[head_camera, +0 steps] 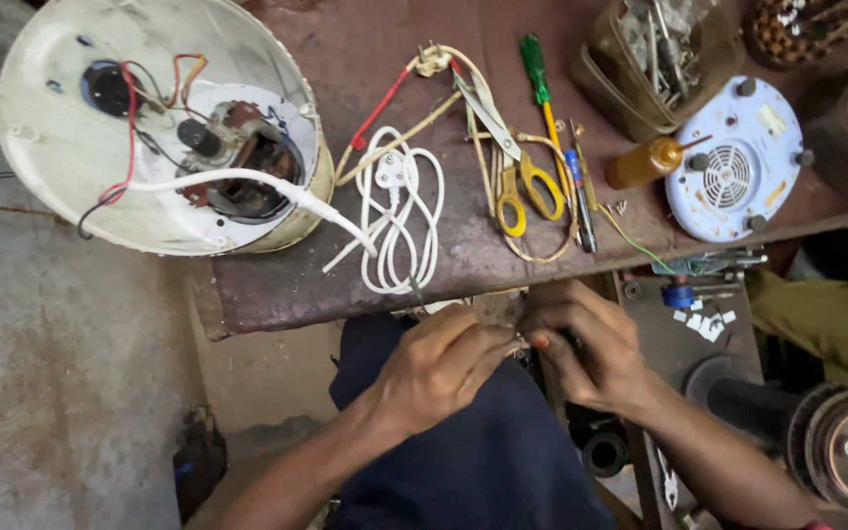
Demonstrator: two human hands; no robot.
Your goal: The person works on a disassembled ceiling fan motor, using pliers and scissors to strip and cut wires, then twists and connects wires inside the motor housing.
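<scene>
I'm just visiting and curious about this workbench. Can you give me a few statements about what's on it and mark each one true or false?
1. The scissors have yellow handles. True.
2. The screwdriver has a red handle. False: it is green.
3. The left hand and right hand meet over a small part below the bench edge. True.
4. The coiled white cord hangs from the wall. False: it lies on the bench.

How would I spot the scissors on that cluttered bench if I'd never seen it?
Start at the brown workbench above the person's hands. Right of the coiled white power cord, the scissors lie partly open, blades pointing up-left. Their yellow loop handles set them apart from the straight green-handled screwdriver beside them.
</scene>
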